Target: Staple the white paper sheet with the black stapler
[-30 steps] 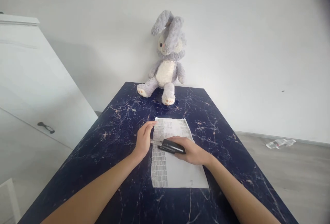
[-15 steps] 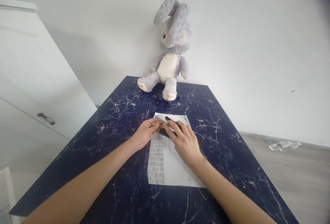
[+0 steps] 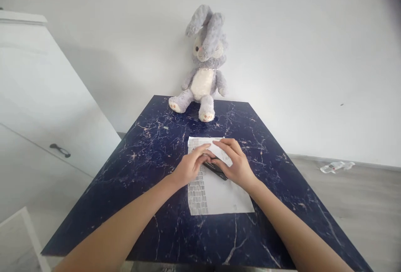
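Note:
A white printed sheet of paper (image 3: 219, 194) lies in the middle of the dark blue marbled table (image 3: 150, 155). My left hand (image 3: 191, 165) rests on the sheet's left part, fingers curled and pinching at the paper. My right hand (image 3: 234, 161) lies over the sheet with its fingers stretched toward the far edge, pressing down on a black stapler (image 3: 216, 169) that shows beneath the palm. The two hands touch over the stapler.
A grey and white plush rabbit (image 3: 205, 67) sits at the table's far edge against the white wall. A white cabinet (image 3: 37, 109) with a dark handle stands to the left. A crumpled plastic bottle (image 3: 336, 166) lies on the grey floor at right.
The right hand brought the stapler from the sheet's middle up toward its far end, then back slightly. The left hand shifted from beside the sheet onto it, meeting the right hand.

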A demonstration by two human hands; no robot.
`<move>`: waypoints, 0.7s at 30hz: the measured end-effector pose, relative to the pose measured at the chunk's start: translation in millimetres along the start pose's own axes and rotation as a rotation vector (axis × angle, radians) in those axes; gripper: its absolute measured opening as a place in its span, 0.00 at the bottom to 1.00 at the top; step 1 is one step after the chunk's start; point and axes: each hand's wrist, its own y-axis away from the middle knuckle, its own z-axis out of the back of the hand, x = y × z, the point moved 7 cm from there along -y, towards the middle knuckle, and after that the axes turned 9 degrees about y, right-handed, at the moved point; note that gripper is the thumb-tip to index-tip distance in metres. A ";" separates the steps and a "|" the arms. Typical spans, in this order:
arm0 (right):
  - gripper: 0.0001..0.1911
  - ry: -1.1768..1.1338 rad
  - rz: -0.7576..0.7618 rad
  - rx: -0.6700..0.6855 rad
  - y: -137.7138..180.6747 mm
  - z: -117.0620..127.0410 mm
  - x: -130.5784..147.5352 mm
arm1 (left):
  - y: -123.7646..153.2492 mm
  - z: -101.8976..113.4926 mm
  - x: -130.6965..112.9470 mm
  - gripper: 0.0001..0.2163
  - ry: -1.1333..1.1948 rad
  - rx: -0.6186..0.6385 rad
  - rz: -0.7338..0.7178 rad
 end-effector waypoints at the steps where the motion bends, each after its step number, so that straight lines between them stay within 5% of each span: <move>1: 0.26 0.007 0.083 -0.037 1.0 2.8 6.1 | 2.4 -5.4 0.5 0.19 0.023 0.043 0.008; 6: 0.25 0.088 0.315 -0.020 10.2 -2.1 15.8 | 5.8 4.5 6.0 0.20 0.014 -0.019 0.058; 13: 0.18 0.155 0.379 0.073 14.1 -14.2 18.5 | 4.1 -3.5 6.4 0.18 -0.139 0.112 0.019; 16: 0.14 0.129 0.200 -0.078 2.9 6.6 -9.9 | -2.7 43.2 7.4 0.16 -0.240 -0.138 0.001; 19: 0.13 0.178 -0.160 -0.242 1.0 36.9 -80.5 | -1.5 123.8 8.6 0.11 -0.517 -0.583 0.062; 21: 0.15 0.257 -0.369 -0.273 9.5 50.8 -133.2 | -1.5 161.2 14.0 0.11 -0.716 -0.686 0.145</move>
